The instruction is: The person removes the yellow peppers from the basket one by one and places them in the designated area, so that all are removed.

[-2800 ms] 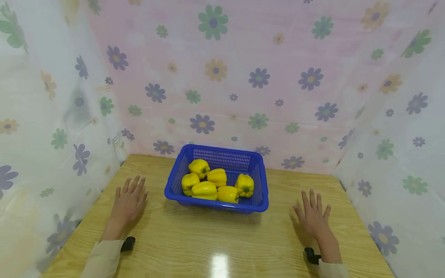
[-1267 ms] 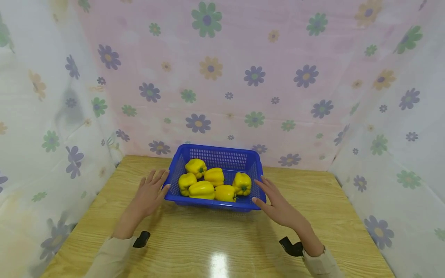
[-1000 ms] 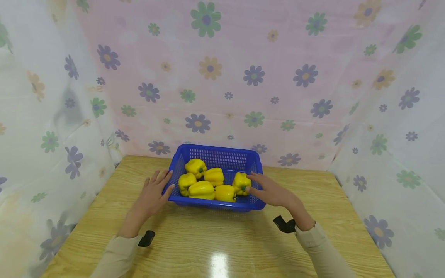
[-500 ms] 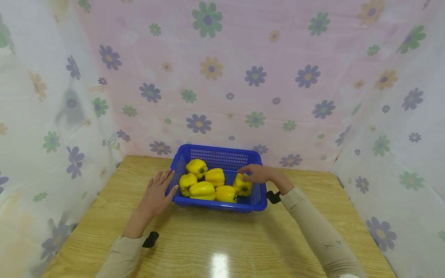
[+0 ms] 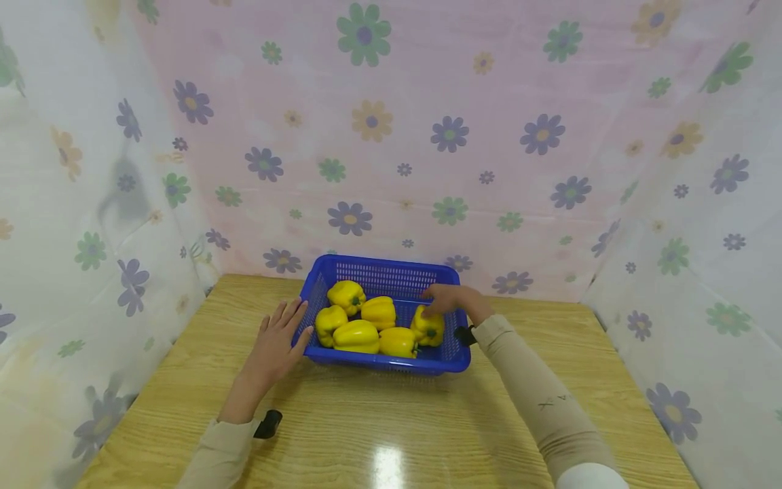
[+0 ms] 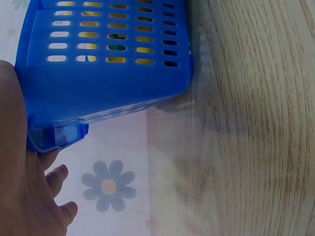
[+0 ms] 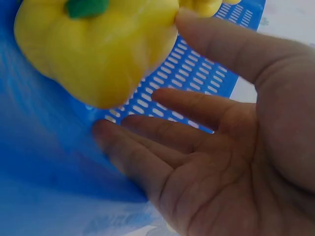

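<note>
A blue perforated plastic basket (image 5: 391, 361) holds several yellow bell peppers. My left hand (image 5: 271, 343) rests at the basket's left rim with its fingers extended; in the left wrist view, the fingers lie beyond the blue rim (image 6: 54, 137). My right hand (image 5: 455, 297) reaches over the right side into the basket, above the rightmost bell pepper (image 5: 427, 329). In the right wrist view, the thumb tip meets that green-stemmed pepper (image 7: 103, 59), while the other fingers (image 7: 142, 162) are spread apart below it, not closed round it.
The basket stands on a wood-grain table (image 5: 342, 428) near its back edge. Flower-printed cloth (image 5: 391, 136) hangs behind and on both sides. Other bell peppers (image 5: 356, 337) lie close together in the basket's left and middle.
Both hands have left the table's sides and come to the basket. The left stopped at the left rim; the right moved over the rim and down beside the rightmost pepper. The peppers have stayed put.
</note>
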The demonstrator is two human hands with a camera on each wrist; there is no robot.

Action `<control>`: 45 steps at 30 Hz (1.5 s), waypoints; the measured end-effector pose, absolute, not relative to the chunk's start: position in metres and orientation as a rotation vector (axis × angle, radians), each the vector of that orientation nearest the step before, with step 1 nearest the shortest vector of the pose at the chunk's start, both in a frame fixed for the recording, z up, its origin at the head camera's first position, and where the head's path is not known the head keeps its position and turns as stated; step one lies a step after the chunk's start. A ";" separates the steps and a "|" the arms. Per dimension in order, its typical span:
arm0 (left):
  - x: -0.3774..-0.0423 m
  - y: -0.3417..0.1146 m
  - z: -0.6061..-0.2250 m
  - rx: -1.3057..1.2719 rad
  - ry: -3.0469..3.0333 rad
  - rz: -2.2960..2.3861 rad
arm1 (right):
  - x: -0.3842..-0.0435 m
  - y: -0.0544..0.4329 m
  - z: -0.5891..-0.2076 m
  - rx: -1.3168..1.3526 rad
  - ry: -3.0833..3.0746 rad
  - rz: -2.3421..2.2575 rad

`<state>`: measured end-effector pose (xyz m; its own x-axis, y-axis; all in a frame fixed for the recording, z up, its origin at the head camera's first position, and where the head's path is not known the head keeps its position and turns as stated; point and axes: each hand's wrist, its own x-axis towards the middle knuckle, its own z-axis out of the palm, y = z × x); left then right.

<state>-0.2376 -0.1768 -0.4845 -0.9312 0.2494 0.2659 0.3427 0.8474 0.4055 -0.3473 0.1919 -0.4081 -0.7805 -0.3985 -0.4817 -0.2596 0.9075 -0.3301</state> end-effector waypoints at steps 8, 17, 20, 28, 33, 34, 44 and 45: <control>-0.237 -0.177 -0.485 -0.456 -2.809 -0.678 | -0.350 0.188 -0.413 -0.420 2.458 -0.477; -0.237 -0.178 -0.485 -0.458 -2.826 -0.696 | -0.352 0.190 -0.419 -0.405 2.434 -0.737; -0.237 -0.177 -0.485 -0.459 -2.828 -0.696 | -0.354 0.192 -0.422 -0.340 2.389 -0.778; -0.237 -0.177 -0.484 -0.459 -2.824 -0.701 | -0.360 0.193 -0.429 -0.175 2.166 -0.864; -0.236 -0.176 -0.484 -0.461 -2.824 -0.686 | -0.364 0.195 -0.431 -0.169 2.096 -0.853; -0.235 -0.176 -0.484 -0.458 -2.826 -0.691 | -0.365 0.195 -0.431 -0.171 2.084 -0.845; -0.233 -0.173 -0.482 -0.462 -2.803 -0.640 | -0.367 0.194 -0.435 -0.068 1.987 -0.932; -0.233 -0.173 -0.482 -0.465 -2.799 -0.634 | -0.367 0.194 -0.435 -0.061 1.986 -0.941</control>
